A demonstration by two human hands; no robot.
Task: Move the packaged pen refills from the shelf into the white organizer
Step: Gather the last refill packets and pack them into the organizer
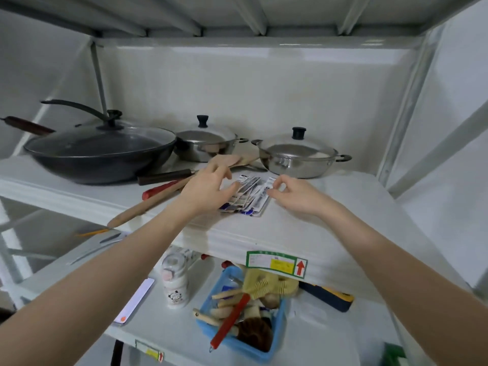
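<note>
While both arms are stretched out over the white shelf [303, 207], here's roughly what can be seen:

refill packs: a loose fanned pile of packaged pen refills [249, 198] is laid flat on the shelf, near the front edge, just ahead of the two steel pots. Not lifted yet.

left hand: the left hand [208, 187] is spread over the left side of the pile, fingers apart and curled a bit, fingertips laid on the packs. Nothing is actually clamped, more of a press than a grab.

right hand: the right hand [293, 192] is set at the pile's right edge, thumb and forefinger pinched on the top corner of the rightmost pack, other fingers loosely curled.

organizer: a white organizer can't be made out anywhere in view.

pots: a dark wok [100, 154] with a glass lid is parked at the left, then a small steel pot [207, 145] and a wider steel pot [297, 157] at the back, both lidded.

utensils: a wooden-handled tool [148, 204] and a red-handled one [158, 190] are lying left of the pile, partly hidden under the left wrist.

lower shelf: a blue basket [211, 330] stuffed with brushes is sat below, with a small white bottle [175, 283] beside it on the left.
</note>
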